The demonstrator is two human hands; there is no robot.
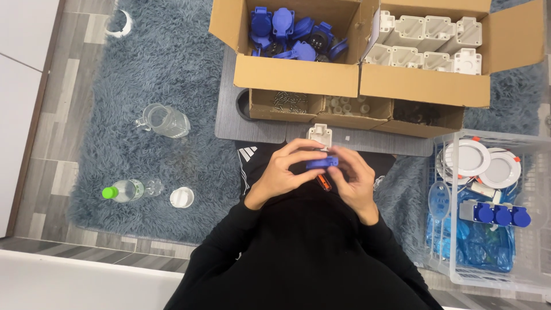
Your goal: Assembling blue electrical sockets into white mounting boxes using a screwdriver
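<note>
The blue socket part (321,163) sits gripped between our left hand (282,169) and right hand (357,182), just behind a white housing (319,135), so we judge ourselves mid-fitting, needing careful alignment with the orange-tipped piece (324,183) beneath our fingers.

Glass jug (165,121), green-capped bottle (123,190) and white lid (182,197) on a shaggy grey rug (149,69)

Cardboard boxes (298,74) ahead, clear crate (493,275) right; open grey rug (149,74) left.
</note>
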